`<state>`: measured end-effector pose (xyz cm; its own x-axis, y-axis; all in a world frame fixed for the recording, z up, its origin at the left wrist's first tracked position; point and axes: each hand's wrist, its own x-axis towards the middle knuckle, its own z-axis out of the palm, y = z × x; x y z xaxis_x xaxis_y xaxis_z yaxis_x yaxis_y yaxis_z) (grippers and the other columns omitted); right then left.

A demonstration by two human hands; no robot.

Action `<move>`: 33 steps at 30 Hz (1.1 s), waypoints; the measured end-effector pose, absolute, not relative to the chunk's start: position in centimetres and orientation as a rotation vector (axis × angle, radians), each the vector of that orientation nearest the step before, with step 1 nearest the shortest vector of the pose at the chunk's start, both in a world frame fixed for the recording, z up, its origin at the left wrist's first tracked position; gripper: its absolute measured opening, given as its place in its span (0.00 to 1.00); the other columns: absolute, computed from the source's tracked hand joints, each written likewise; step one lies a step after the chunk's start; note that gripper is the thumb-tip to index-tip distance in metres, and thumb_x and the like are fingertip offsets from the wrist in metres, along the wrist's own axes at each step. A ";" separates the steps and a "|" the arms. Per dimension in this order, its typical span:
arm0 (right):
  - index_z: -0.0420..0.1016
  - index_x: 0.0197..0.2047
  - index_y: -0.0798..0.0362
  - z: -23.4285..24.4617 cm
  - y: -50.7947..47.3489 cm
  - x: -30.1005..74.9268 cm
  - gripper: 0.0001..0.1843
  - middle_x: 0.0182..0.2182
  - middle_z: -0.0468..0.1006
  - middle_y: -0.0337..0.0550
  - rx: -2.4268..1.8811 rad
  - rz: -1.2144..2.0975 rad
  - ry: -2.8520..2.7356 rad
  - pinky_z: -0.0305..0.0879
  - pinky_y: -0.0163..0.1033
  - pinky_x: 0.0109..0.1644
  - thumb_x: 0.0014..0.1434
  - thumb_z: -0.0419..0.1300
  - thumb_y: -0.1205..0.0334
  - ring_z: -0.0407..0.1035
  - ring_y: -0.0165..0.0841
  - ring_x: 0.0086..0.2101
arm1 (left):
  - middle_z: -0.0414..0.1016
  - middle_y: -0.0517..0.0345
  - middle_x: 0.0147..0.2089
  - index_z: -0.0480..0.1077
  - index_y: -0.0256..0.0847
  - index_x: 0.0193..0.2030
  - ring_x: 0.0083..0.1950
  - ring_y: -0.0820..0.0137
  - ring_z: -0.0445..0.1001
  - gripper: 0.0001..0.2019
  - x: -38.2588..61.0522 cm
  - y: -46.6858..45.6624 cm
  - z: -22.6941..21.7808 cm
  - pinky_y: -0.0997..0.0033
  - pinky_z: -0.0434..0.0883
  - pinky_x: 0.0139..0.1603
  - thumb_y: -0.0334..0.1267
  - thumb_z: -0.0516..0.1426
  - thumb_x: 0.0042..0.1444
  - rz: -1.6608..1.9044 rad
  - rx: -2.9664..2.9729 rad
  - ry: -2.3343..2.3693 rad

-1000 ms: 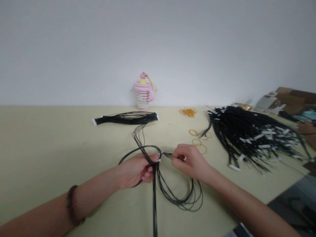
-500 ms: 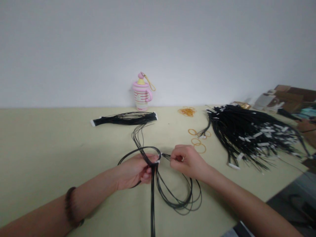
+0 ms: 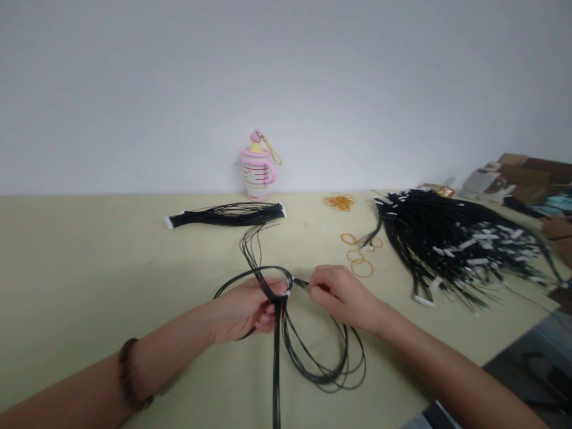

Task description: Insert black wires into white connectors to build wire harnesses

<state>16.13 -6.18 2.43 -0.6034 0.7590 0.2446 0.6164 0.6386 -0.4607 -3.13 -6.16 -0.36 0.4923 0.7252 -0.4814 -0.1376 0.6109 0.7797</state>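
A looped black wire harness (image 3: pixel 328 376) with a small white connector (image 3: pixel 285 292) is held over the table. My left hand (image 3: pixel 250 307) pinches the harness beside that connector, its fingers partly hidden by the wires. Just to the right, my right hand (image 3: pixel 342 295) is closed on a short run of the same wires; its fingertips are turned away from view. One strand bundle hangs toward the near edge, and loose thin ends reach up toward a flat black harness (image 3: pixel 227 215) lying behind.
A pink-and-white mug-shaped item (image 3: pixel 256 173) stands by the wall. Orange rubber bands (image 3: pixel 339 202) lie in a heap, with several loose ones nearer. A big pile of black harnesses (image 3: pixel 447 238) covers the right side. Cardboard boxes (image 3: pixel 527 179) sit beyond it, near another person's hand (image 3: pixel 558 232).
My right hand has dipped very slightly and its fingers have curled a little differently. The left hand and the harness are almost unmoved.
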 end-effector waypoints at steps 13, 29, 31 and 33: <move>0.61 0.25 0.56 3.2 -7.0 16.0 0.12 0.26 0.68 0.39 -1.114 0.153 -2.712 0.52 0.36 0.39 0.59 0.45 0.65 0.61 0.28 0.29 | 0.55 0.68 0.17 0.60 0.38 0.26 0.16 0.84 0.51 0.11 -3.1 -6.2 -0.2 0.84 0.49 0.17 0.40 0.58 0.46 0.585 0.757 0.938; 0.61 0.23 0.57 3.0 -7.0 15.9 0.11 0.22 0.66 0.38 -1.075 0.217 -2.670 0.50 0.35 0.36 0.57 0.47 0.67 0.59 0.26 0.26 | 0.51 0.69 0.16 0.59 0.38 0.25 0.16 0.83 0.47 0.12 -3.0 -6.5 0.2 0.83 0.45 0.16 0.42 0.57 0.46 0.533 0.825 0.943; 0.58 0.21 0.56 3.0 -6.8 16.0 0.12 0.20 0.63 0.36 -1.081 0.329 -2.640 0.51 0.32 0.32 0.56 0.46 0.68 0.57 0.25 0.24 | 0.51 0.69 0.16 0.59 0.38 0.25 0.17 0.83 0.47 0.11 -3.0 -6.5 0.2 0.83 0.45 0.16 0.42 0.57 0.46 0.534 0.851 0.939; 0.56 0.20 0.56 3.1 -6.7 16.0 0.13 0.18 0.61 0.35 -1.086 0.424 -2.623 0.49 0.31 0.29 0.56 0.46 0.70 0.55 0.24 0.22 | 0.51 0.69 0.16 0.59 0.38 0.25 0.17 0.83 0.47 0.11 -3.0 -6.6 0.2 0.82 0.45 0.16 0.42 0.57 0.47 0.540 0.857 0.944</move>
